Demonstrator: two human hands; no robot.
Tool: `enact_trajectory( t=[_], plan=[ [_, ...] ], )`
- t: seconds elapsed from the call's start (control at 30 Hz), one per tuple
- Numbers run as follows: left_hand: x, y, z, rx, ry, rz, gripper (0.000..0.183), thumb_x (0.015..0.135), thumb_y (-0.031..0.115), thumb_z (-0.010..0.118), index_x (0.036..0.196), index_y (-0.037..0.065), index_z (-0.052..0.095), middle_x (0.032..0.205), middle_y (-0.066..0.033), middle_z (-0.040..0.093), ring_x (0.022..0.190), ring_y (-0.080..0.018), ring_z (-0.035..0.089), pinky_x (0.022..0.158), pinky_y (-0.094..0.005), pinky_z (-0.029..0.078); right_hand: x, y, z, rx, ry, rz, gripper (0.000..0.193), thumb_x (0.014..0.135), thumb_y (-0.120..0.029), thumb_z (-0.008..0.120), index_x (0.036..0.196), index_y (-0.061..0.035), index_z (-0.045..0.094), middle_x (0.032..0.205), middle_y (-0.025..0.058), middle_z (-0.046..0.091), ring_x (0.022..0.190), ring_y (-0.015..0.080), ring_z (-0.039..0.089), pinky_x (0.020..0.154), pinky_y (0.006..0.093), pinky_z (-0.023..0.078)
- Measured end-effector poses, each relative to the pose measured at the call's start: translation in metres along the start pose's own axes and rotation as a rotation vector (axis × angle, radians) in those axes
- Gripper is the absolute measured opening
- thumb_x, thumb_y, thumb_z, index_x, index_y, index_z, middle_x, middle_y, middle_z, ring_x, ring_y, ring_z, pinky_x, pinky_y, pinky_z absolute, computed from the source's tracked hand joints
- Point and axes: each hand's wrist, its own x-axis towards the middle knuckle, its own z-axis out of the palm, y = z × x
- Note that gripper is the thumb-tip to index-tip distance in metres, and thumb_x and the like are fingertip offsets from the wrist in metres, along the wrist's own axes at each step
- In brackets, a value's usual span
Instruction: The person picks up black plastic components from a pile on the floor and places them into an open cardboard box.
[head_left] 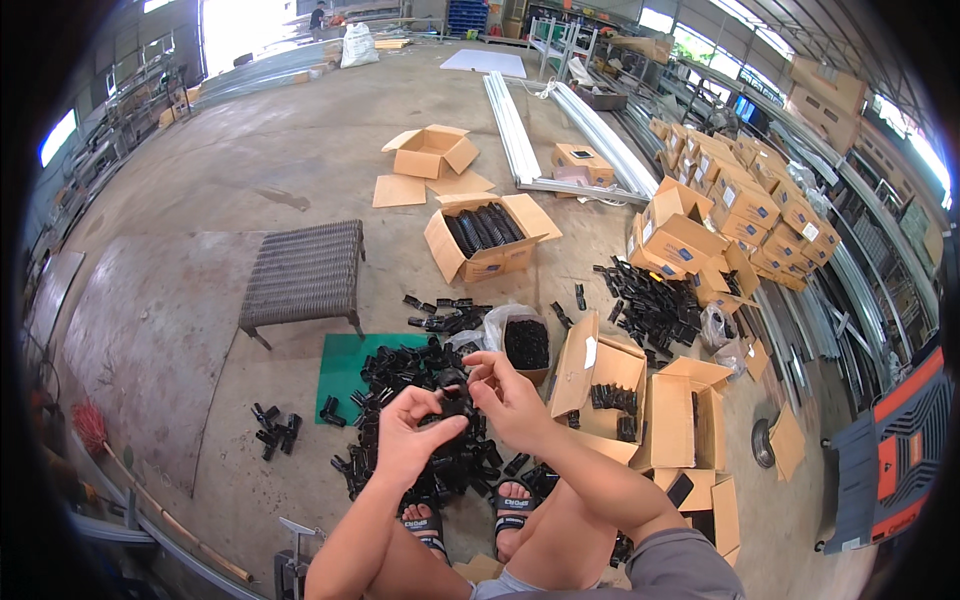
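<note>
Both my hands meet above a heap of black plastic fittings point(395, 370) on the floor between my feet and a green sheet point(345, 350). My left hand point(415, 430) has its fingers curled and its thumb stretched toward the right. Whatever it grips blends into the dark heap behind. Close beside it, slightly higher, my right hand point(508, 400) pinches thumb and forefinger together. Something small and pale shows between the two hands, too small to name. The fittings are short tubes with branches, several of them lying loose point(278, 432) to the left.
An open carton of black parts point(485, 228) stands ahead, near a woven stool point(305, 270). To the right are open cartons point(690, 415), another black heap point(655, 305) and stacked boxes point(750, 200). A grey-and-orange case point(890, 450) stands far right; a broom point(170, 510) lies left.
</note>
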Motion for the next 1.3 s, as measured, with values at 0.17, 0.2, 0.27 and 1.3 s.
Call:
enact_trajectory(
  t=[0.17, 0.2, 0.27, 1.3],
  plan=[
    [-0.008, -0.012, 0.011, 0.569, -0.151, -0.076, 0.032, 0.078, 0.007, 0.087, 0.095, 0.000, 0.061, 0.094, -0.0019, 0.067, 0.092, -0.0089, 0.064, 0.085, -0.0315, 0.059, -0.002, 0.019, -0.014, -0.207, -0.157, -0.006, 0.029, 0.101, -0.028, 0.063, 0.104, 0.0001, 0.064, 0.088, 0.0138, 0.065, 0.080, 0.0257, 0.064, 0.072, 0.0364, 0.050],
    [-0.013, -0.014, 0.017, 0.557, -0.192, -0.105, 0.032, 0.079, 0.010, 0.086, 0.097, -0.001, 0.062, 0.093, -0.0056, 0.070, 0.090, -0.0093, 0.066, 0.084, -0.0307, 0.059, -0.009, 0.027, -0.018, -0.326, -0.201, -0.026, 0.030, 0.100, -0.028, 0.063, 0.097, 0.0011, 0.066, 0.086, 0.0177, 0.066, 0.078, 0.0311, 0.065, 0.071, 0.0389, 0.050],
    [-0.013, -0.024, 0.018, 0.597, -0.220, -0.027, 0.032, 0.080, 0.011, 0.085, 0.102, -0.001, 0.064, 0.097, -0.0112, 0.073, 0.087, -0.0141, 0.070, 0.084, -0.0304, 0.059, -0.017, 0.039, -0.024, -0.338, -0.136, 0.024, 0.035, 0.100, -0.030, 0.061, 0.085, 0.0020, 0.064, 0.084, 0.0256, 0.063, 0.081, 0.0435, 0.063, 0.069, 0.0467, 0.048],
    [0.006, -0.018, -0.011, 0.647, -0.063, -0.242, 0.027, 0.088, -0.003, 0.072, 0.114, 0.000, 0.067, 0.111, -0.0105, 0.074, 0.102, -0.0169, 0.070, 0.090, -0.0303, 0.055, -0.160, 0.349, -0.222, -1.194, 0.335, 1.199, 0.026, 0.090, -0.017, 0.069, 0.113, -0.0052, 0.070, 0.121, 0.0164, 0.069, 0.113, 0.0309, 0.069, 0.091, 0.0436, 0.059]
  ],
)
